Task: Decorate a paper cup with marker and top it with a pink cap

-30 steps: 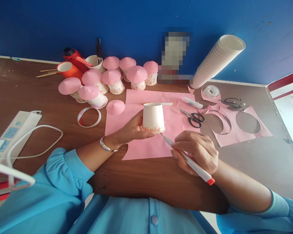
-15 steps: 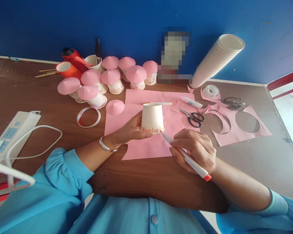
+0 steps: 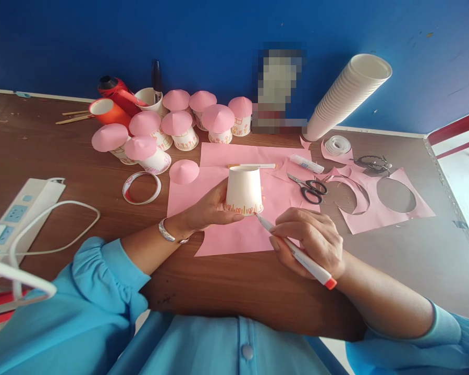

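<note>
My left hand (image 3: 214,205) is closed round the left side of an upside-down white paper cup (image 3: 244,190), its thumb along the lower edge. Small red and yellow-green drawn marks run round the rim at the bottom. A white marker with a red end (image 3: 300,255) is pinched in my right hand (image 3: 312,237), its tip at the cup's lower right edge. Whether the tip touches the cup, I cannot tell. Beneath the cup lies pink paper (image 3: 242,237), and an orange-marked pen (image 3: 268,166) rests just behind it. One loose pink paper cone (image 3: 184,172) sits to the left.
Several decorated cups with pink cone tops (image 3: 177,123) stand at the back left. Black-handled scissors (image 3: 312,190), a glue stick (image 3: 305,163) and cut pink scraps (image 3: 359,219) lie right. A tall cup stack (image 3: 346,99) leans on the wall. A tape ring (image 3: 142,187) and power strip (image 3: 21,219) are left.
The marker tip has shifted slightly down and left along the cup's rim, my right hand moving with it. My left hand and the cup stay nearly still.
</note>
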### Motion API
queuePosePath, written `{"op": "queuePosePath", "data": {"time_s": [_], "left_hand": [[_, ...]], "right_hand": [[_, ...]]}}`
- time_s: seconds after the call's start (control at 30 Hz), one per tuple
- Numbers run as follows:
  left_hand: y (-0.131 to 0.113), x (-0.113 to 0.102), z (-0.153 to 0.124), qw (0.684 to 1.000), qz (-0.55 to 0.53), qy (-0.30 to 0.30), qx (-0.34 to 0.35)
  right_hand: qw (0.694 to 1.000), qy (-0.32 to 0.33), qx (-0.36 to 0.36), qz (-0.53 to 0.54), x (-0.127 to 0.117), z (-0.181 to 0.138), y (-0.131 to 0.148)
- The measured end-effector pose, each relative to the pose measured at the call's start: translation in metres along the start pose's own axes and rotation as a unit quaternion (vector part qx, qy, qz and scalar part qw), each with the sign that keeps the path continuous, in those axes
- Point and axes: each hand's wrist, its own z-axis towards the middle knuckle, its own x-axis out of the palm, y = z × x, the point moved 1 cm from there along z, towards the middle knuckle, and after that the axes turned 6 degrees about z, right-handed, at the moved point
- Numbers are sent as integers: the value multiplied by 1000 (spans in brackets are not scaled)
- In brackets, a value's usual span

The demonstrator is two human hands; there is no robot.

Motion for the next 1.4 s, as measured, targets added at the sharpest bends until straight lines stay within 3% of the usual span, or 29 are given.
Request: {"op": "queuePosePath", "data": {"time_s": [0.27, 0.43, 0.63, 0.8, 1.03, 1.2, 1.4], "left_hand": [[7, -3, 0, 1000, -29, 2, 1], [10, -5, -1, 997, -75, 17, 5], [3, -1, -5, 992, -105, 68, -20], [5, -2, -2, 989, -116, 94, 3], [6, 0, 4, 999, -3, 25, 35], [5, 1, 3, 1000, 17, 20, 6], [5, -4, 0, 999, 3, -30, -26]], "right_hand": [[999, -15, -27, -14, -6, -5, -4], [996, -59, 59, 27, 2, -10, -18], [996, 11, 76, 35, 13, -9, -30], [998, 1, 66, 19, 15, -9, -30], [995, -18, 56, -75, 14, -9, -28], [995, 7, 51, -82, 15, -9, -27], [998, -59, 2, -38, 1, -7, -19]]}}
